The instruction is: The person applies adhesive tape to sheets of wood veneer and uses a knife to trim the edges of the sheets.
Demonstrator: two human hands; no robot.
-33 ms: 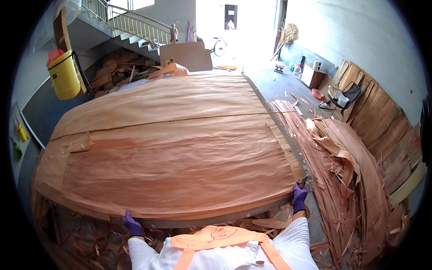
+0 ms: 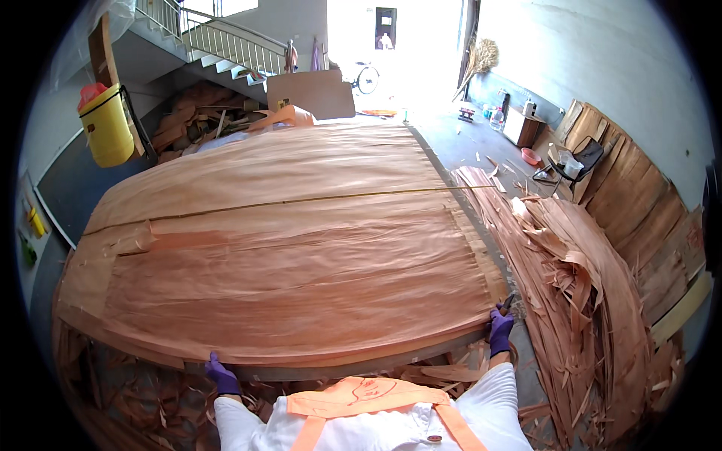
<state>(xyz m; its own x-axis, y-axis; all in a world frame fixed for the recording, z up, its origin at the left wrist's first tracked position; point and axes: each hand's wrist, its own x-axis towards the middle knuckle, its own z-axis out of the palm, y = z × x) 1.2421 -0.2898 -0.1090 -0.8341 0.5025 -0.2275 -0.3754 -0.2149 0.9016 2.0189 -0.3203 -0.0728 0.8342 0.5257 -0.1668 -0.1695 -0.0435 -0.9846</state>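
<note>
- Right grip (image 2: pixel 501 331): purple-gloved, wrapped around a dark tool (image 2: pixel 508 302) beside the wood sheet (image 2: pixel 301 289)'s near right corner.
- Left grip (image 2: pixel 223 376): at the near edge; cannot tell whether it pinches.
- Wood sheet: reddish-brown, rippled, ragged-edged, lying across the table (image 2: pixel 301 373).

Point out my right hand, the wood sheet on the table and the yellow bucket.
Right hand (image 2: pixel 501 331): head view, on the back of the gloved hand.
Wood sheet (image 2: pixel 301 286): head view, on its reddish-brown upper surface.
Yellow bucket (image 2: pixel 110 137): head view, on its side wall.
</note>
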